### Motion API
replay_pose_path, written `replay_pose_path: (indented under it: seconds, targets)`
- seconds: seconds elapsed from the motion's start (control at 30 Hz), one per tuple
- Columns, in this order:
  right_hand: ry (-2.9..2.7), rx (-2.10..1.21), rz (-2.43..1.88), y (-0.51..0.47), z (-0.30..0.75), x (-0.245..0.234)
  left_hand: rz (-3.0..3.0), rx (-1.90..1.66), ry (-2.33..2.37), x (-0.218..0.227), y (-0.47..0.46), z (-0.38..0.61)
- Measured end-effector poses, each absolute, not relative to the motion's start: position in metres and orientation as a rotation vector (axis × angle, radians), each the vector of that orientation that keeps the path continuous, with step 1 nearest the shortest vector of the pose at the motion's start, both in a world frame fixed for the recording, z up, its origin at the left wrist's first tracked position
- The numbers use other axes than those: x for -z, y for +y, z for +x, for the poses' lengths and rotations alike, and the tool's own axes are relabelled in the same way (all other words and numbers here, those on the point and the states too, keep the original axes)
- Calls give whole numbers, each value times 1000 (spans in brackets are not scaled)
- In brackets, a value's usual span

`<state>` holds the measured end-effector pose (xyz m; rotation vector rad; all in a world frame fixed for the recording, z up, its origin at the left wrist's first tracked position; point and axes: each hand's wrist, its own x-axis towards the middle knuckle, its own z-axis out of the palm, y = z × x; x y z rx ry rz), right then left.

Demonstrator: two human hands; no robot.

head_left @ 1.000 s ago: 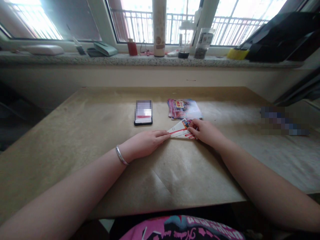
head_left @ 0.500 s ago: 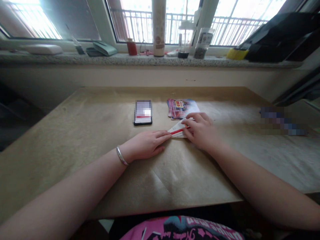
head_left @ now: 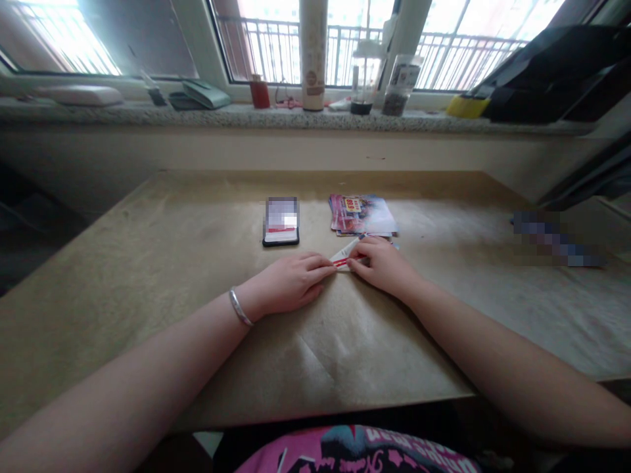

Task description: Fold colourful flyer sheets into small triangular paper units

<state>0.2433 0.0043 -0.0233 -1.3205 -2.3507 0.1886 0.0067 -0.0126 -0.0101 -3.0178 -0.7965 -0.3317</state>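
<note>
At the near edge, a pink printed shirt [head_left: 355, 450] shows below the tan tabletop [head_left: 276, 368]. The left hand [head_left: 296, 281], a silver bangle [head_left: 240, 307] at its wrist, lies low with its fingers extended and close together, not gripping; the fingertips touch the left tip of a folded paper [head_left: 347, 251]. This white paper with a red stripe lies on the table between the hands, narrowing to a point at the left. The right hand [head_left: 382, 264] covers its right part, fingers curled and bent down onto the paper; whether they pinch it or only press it, I cannot tell.

Just beyond the right hand is a stack of colourful printed sheets [head_left: 369, 215]. To its left, apart from it, lies a phone [head_left: 280, 223] in a dark case. Well to the right is a long blurred item [head_left: 557, 240]. Farther back, the stone windowsill [head_left: 276, 118] bears a red container [head_left: 259, 93], a tall cylinder [head_left: 313, 72] and a green case [head_left: 206, 95].
</note>
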Motion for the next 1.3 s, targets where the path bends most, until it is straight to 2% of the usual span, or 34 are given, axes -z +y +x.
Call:
replay_pose_path:
  seconds: [0.43,1.3]
  targets:
    - [-2199,-468,-1424,14,246,28,-2812,409,-882,9,-18,11]
    - [-2289,-357,-1465,19,245,29,-2766,290,-867,9,-19,15]
